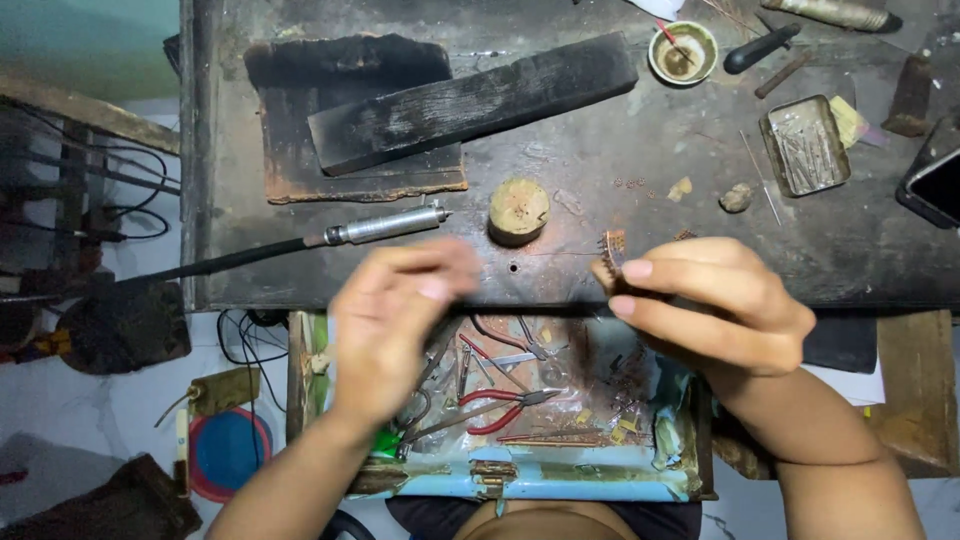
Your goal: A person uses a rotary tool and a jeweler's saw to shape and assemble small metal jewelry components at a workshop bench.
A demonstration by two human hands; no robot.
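Right hand (715, 315) pinching small toothed copper piece (612, 250) above desk (600, 140); left hand (395, 325) blurred, fingers loosely curled, empty. Pliers (500, 408) untouched in tray (560, 480); shaping seemingly unfinished.

Dark scorched workbench (880, 260), pale marbled floor (60, 400), teal wall (90, 45), open blue drawer (560, 480), dim light

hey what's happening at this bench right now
A person sits at a dark, worn workbench. Their right hand pinches a small coppery comb-like piece between thumb and fingers, holding it up over the bench edge. The left hand is blurred, raised beside it, and seems to hold nothing. Below the hands is an open tray of pliers and scraps. A rotary handpiece and a round wooden block lie on the bench.
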